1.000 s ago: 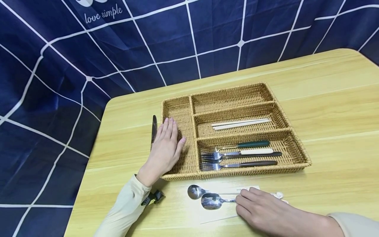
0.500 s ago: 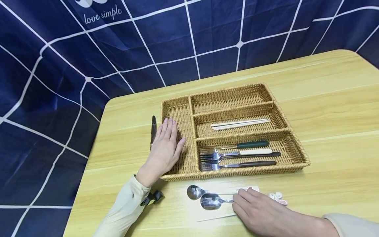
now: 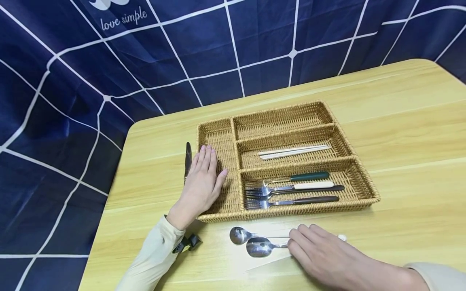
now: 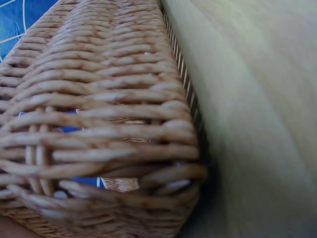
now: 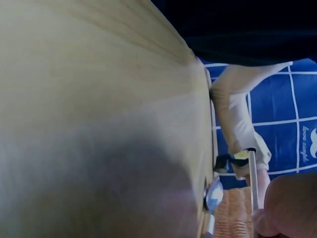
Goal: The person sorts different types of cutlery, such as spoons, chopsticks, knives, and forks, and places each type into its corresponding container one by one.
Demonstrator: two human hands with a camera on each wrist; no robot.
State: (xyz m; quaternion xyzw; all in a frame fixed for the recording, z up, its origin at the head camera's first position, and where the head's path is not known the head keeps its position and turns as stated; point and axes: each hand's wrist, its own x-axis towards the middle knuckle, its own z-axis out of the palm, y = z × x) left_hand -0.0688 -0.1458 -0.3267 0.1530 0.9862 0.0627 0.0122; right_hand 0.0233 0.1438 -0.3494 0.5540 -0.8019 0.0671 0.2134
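Note:
My left hand (image 3: 202, 178) lies with straight fingers across the left rim of a divided wicker tray (image 3: 284, 213). The left wrist view shows the tray's woven wall (image 4: 99, 134) close up. My right hand (image 3: 322, 250) is over the table in front of the tray, pinching a thin white chopstick (image 5: 253, 178) between thumb and finger. In the head view the chopstick is a faint pale line pointing left. Beside that hand lie two spoons, one behind (image 3: 238, 235) and one nearer (image 3: 259, 247). Their handles run under or behind the hand, largely hidden.
Several forks (image 3: 313, 185) lie in the tray's front compartment, white chopsticks (image 3: 291, 152) in the middle one. A dark-bladed knife (image 3: 187, 158) is on the table left of the tray. A blue gridded cloth (image 3: 204, 48) hangs behind the table.
My right hand has shifted slightly up toward the tray, with the chopstick. It now covers more of the rear spoon's handle and most of the white bunny ornament. My left hand stays put.

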